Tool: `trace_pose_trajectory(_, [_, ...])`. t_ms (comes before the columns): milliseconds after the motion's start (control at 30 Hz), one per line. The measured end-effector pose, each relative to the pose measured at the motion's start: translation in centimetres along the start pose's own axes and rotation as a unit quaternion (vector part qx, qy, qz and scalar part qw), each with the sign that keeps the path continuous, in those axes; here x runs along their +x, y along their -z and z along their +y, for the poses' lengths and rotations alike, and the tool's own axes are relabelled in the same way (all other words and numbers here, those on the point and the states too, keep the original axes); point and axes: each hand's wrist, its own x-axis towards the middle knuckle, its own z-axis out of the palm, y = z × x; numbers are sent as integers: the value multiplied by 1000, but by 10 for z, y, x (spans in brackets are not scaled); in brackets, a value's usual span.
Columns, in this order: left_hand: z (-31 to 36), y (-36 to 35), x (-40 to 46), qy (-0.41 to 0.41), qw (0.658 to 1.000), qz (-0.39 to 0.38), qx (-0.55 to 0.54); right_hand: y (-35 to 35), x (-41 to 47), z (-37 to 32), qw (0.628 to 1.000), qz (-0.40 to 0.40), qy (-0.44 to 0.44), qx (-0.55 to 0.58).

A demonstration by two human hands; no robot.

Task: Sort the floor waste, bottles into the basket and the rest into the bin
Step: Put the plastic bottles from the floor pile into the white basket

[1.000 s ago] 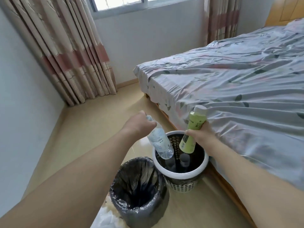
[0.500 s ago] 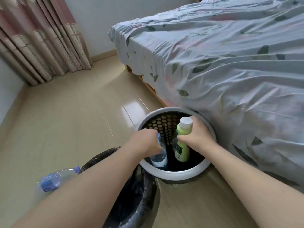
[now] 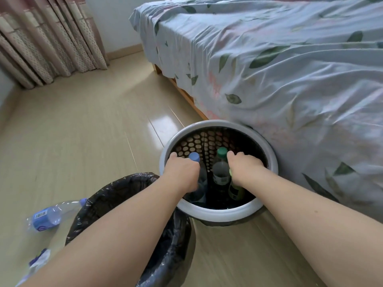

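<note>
A white-rimmed perforated basket [image 3: 217,214] stands on the floor against the bed. Both my hands reach down into it. My left hand [image 3: 182,172] grips a clear bottle [image 3: 199,194] whose blue cap pokes out past my fingers. My right hand [image 3: 245,166] is curled round the top of a lime-green bottle [image 3: 236,191], hiding its cap. Between the two hands a clear bottle with a green cap [image 3: 221,168] stands upright in the basket. The bin lined with a black bag [image 3: 128,189] sits just left of the basket, under my left forearm.
A crushed clear bottle with a blue label [image 3: 49,215] lies on the floor left of the bin, and more plastic waste [image 3: 39,259] lies nearer me. The bed with its leaf-print sheet [image 3: 290,69] fills the right side. Curtains [image 3: 51,38] hang at the far left.
Both hands have gone down from above the rim into the basket, taking the two bottles with them. My view has dropped closer to the basket.
</note>
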Motion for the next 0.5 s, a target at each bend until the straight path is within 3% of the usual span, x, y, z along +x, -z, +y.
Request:
trace_pose_trajectory(267, [7, 0, 4, 6, 1000, -25, 3, -15, 10, -5, 999, -53, -4, -5])
trace_pose_trajectory(500, [4, 10, -13, 16, 1000, 4, -16, -6, -8, -2, 999, -31, 14, -1])
